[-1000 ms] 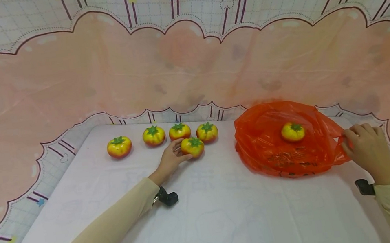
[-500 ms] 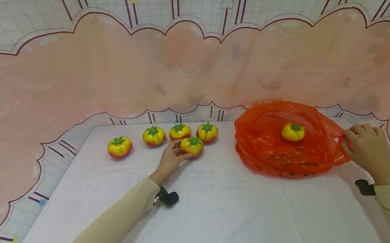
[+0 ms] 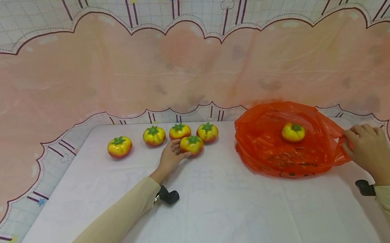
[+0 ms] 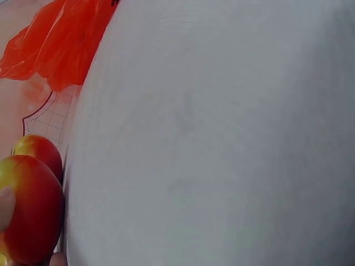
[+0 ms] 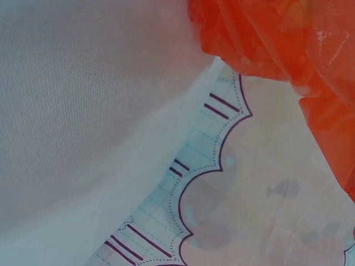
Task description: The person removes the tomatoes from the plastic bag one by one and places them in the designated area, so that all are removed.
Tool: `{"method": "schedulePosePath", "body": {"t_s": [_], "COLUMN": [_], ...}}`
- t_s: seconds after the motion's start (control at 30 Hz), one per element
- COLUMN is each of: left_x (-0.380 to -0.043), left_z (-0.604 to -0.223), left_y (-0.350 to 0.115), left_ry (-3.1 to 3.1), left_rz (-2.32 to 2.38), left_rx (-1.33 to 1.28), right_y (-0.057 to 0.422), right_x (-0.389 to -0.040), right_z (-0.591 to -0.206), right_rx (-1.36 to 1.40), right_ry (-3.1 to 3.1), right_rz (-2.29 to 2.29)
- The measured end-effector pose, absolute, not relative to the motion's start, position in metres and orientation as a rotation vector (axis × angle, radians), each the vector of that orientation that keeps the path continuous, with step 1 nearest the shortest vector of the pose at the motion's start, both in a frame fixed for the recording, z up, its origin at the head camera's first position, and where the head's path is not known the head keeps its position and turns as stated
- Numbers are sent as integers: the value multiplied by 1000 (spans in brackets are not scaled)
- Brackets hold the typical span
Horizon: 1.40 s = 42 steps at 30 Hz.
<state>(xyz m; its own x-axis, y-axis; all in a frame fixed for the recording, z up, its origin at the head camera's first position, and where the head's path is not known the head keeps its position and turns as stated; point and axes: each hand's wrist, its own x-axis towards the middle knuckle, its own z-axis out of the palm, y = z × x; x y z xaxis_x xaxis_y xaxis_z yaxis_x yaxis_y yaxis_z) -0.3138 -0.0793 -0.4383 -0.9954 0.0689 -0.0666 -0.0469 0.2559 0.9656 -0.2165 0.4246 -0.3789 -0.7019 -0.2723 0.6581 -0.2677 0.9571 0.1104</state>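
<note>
My left hand (image 3: 168, 158) holds a yellow-and-red tomato (image 3: 191, 146) with a green star-shaped top, thumb on its near side and fingers behind. In the left wrist view that tomato (image 4: 36, 208) fills the lower left, with the thumb tip (image 4: 5, 208) against it. Another tomato (image 3: 207, 132) sits just behind it. On the right, my right hand (image 3: 371, 151) pinches the handle end of a red plastic bag (image 3: 258, 152). The bag lies spread on the table with one tomato (image 3: 293, 132) on its upper surface. Only the bag (image 5: 266, 50) shows in the right wrist view, not the fingers.
Along the back of the white-covered table (image 3: 221, 208) stand more tomatoes: one at far left (image 3: 119, 147), one beside it (image 3: 154, 136) and one behind the left hand (image 3: 179, 131). A patterned cloth (image 3: 158, 69) hangs behind the table's back edge.
The left hand and its tomato have shifted very slightly up in the head view. The right hand and the bag have stayed put.
</note>
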Motion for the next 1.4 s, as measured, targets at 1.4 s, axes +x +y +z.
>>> {"method": "schedulePosePath", "body": {"t_s": [1.4], "left_x": [-307], "left_z": [-399], "left_y": [-110], "left_ry": [2430], "left_rz": [1805], "left_rx": [315], "right_y": [428], "right_x": [-216], "right_z": [-377], "right_rx": [394], "right_ry": [-2342], "right_rz": [-18]}}
